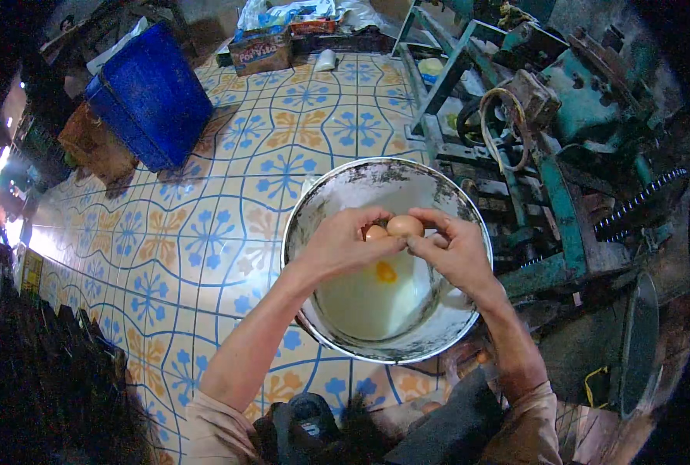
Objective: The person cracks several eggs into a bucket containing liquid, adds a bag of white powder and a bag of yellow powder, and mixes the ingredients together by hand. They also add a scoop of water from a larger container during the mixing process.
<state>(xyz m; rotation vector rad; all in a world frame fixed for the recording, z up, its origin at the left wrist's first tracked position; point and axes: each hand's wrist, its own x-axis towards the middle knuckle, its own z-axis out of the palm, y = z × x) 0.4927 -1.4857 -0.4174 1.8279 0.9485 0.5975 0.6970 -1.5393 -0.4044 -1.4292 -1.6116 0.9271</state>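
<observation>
Over a large round metal pot [376,182] with dark-smeared inner walls, both of my hands come together. My left hand [337,244] is closed around a brown egg [375,232], only part of which shows between the fingers. A second brown egg [405,226] is gripped in the fingertips of my right hand [459,252]. The two eggs appear to touch each other. Below them the pot holds a pale, whitish liquid [352,306], and a yellow-orange egg yolk [385,271] shows in it. Cracks in the shells cannot be made out.
Green-framed machinery [558,209] with a coiled hose stands close on the right. A blue crate [155,97] leans at the far left. A cardboard box [259,54] sits at the back of the patterned tile floor [221,240]. Another brown egg [482,357] shows beside my right forearm.
</observation>
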